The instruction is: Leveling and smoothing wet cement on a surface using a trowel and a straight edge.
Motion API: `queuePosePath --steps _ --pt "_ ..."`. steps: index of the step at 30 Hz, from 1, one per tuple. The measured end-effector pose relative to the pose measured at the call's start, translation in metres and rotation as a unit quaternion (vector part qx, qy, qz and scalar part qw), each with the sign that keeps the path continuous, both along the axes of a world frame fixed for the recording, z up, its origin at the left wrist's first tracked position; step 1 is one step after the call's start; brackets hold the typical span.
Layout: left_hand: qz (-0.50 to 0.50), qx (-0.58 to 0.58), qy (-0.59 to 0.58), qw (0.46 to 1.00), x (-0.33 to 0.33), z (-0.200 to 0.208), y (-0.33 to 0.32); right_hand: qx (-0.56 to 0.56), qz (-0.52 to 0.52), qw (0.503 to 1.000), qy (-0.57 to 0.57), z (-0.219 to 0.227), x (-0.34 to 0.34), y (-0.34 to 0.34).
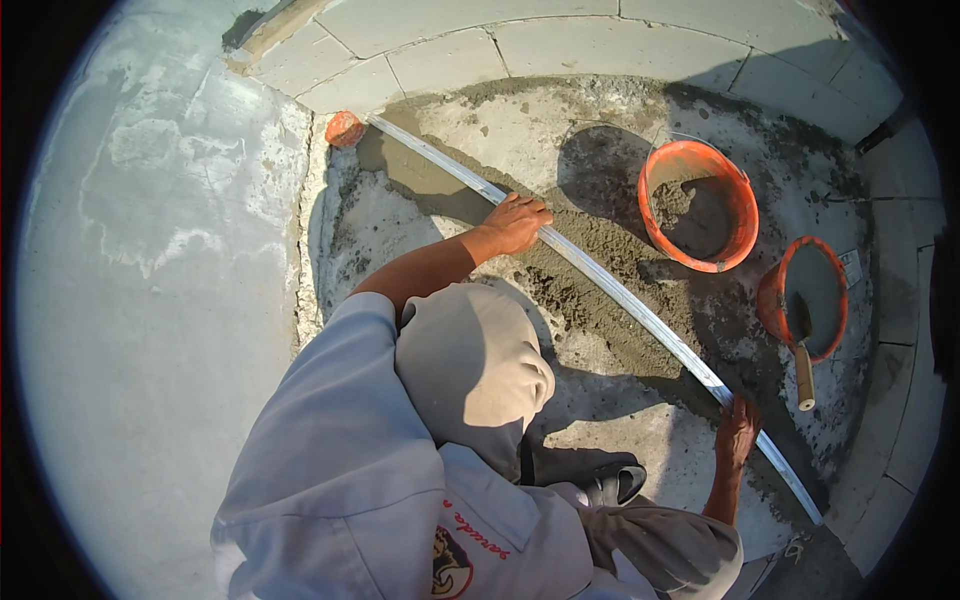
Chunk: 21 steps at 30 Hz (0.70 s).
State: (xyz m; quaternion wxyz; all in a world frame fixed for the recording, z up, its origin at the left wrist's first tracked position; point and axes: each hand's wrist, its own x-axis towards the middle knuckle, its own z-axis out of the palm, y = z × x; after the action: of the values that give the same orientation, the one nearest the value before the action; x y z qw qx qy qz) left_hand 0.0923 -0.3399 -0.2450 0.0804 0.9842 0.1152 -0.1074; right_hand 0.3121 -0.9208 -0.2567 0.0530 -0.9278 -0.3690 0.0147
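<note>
Metal bar point(622, 297): lies slantwise over the mortar point(612, 245), upper end by the block wall point(565, 48), lower end past the right hand point(738, 430).
Left hand point(516, 222): closed over the bar, upper-middle part; fingertips partly hidden.
Right hand: wrapped round the bar nearer its lower end; thumb and finger placing not fully clear.
Bar risk: uneven push between the two hands could tilt it, leaving a gouge or ridge; long part beyond the left hand is unsupported by a grip, so that end may swing.
Red round thing point(344, 129): just beside the bar's upper end; contact cannot be told. A sideways slip could knock it.
Mortar risk: smooth near the upper end, crumbly along the middle; lumps might catch the edge and drag or tear the surface.
Big bucket point(742, 215): stands close to the mortar, part filled; a wide sweep could bump it.
Small bucket point(769, 300): trowel point(804, 375) leans out over its rim; a knock on the handle might tip it out.
Shoe point(617, 483): near the bar; a shifted foot could mark the mortar.
</note>
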Motion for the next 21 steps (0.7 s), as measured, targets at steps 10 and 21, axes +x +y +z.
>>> queuePosePath --steps 10,21 --pt "-0.022 -0.013 0.019 0.999 -0.003 -0.002 -0.012 -0.026 -0.005 0.999 0.021 -0.010 0.000 -0.017" --pt "-0.006 -0.002 0.037 0.999 -0.001 0.003 -0.004 -0.024 -0.005 0.999 0.039 -0.006 0.001 -0.003"
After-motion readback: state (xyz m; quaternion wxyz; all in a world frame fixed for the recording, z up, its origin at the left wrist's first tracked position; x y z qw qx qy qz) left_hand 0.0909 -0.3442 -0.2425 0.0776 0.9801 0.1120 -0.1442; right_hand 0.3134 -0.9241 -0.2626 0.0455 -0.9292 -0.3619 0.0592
